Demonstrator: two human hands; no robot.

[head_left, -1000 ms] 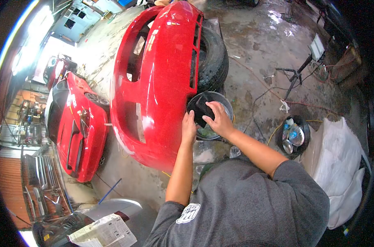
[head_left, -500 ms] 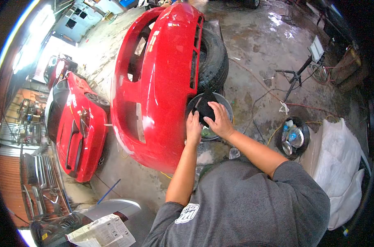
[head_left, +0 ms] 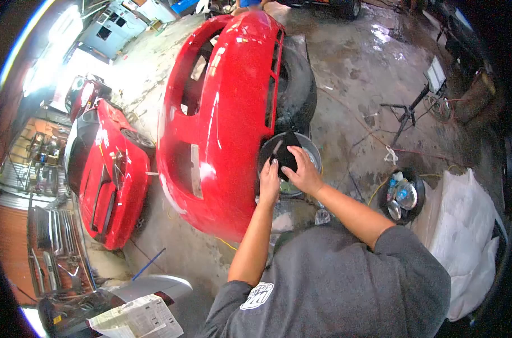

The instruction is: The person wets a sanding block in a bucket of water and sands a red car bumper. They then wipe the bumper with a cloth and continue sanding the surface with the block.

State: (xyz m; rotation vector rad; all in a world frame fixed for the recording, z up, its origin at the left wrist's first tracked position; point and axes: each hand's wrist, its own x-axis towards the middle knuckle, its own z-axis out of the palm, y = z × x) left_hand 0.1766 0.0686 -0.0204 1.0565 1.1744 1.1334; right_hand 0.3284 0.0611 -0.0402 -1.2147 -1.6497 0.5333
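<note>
A black sheet that looks like sandpaper (head_left: pixel 289 142) is held between my two hands, above a grey bucket (head_left: pixel 317 156). My left hand (head_left: pixel 269 183) pinches its lower left part with thumb and fingers. From the right, my right hand (head_left: pixel 305 176) grips the same sheet, with the fingers bent over it. Just left of my hands stands a glossy red car bumper (head_left: pixel 227 135), raised off the floor, with a whitish patch near its lower opening. The bucket's contents are mostly hidden by my hands and the sheet.
A black tyre (head_left: pixel 303 90) stands behind the bumper. To the right are a basin of bottles and containers (head_left: pixel 403 194), a white wrapped bundle (head_left: pixel 461 242) and a black stand (head_left: pixel 405 112) with cables. A red car (head_left: pixel 118 180) is parked left. Newspaper (head_left: pixel 140 318) lies lower left.
The view has shifted slightly, so the bumper and bucket sit a little further right. Both hands keep hold of the black sheet, with small finger movements. More of a person shows at the bumper's far end.
</note>
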